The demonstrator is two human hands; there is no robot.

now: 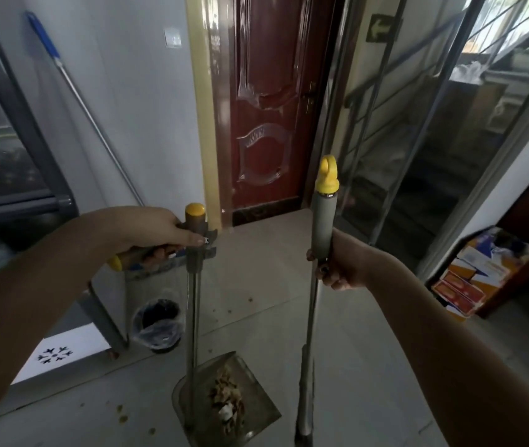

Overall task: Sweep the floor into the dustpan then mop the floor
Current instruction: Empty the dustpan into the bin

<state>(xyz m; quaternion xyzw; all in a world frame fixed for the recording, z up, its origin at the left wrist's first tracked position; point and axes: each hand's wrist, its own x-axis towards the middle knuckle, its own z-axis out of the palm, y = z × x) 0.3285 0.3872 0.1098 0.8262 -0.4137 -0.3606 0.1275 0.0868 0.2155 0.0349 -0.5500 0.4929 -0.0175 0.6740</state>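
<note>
Head view: open floor [272, 262] runs to the far red door [266, 108]. A bin [163, 345] with a black bag stands left, boxes [469, 279] right. Left hand [156, 233] fingers curl round the dustpan [258, 385] pole; right hand [342, 266] fingers curl round the broom [322, 221]. The near dustpan holds brown scraps [227, 395]. Crumbs [121, 412] lie left of it.

— Where is the left grip [156, 233]?
— Out ahead, left of centre. The bare forearm reaches in from the lower left, its back turned up, fingers curled under the dustpan handle [196, 227].
— And the right grip [343, 266]?
— The bare forearm rises from the lower right. Fingers wrap round the broom handle [322, 221], knuckles facing left.
— Close together?
— No, well apart, both arms extended forward.
</note>
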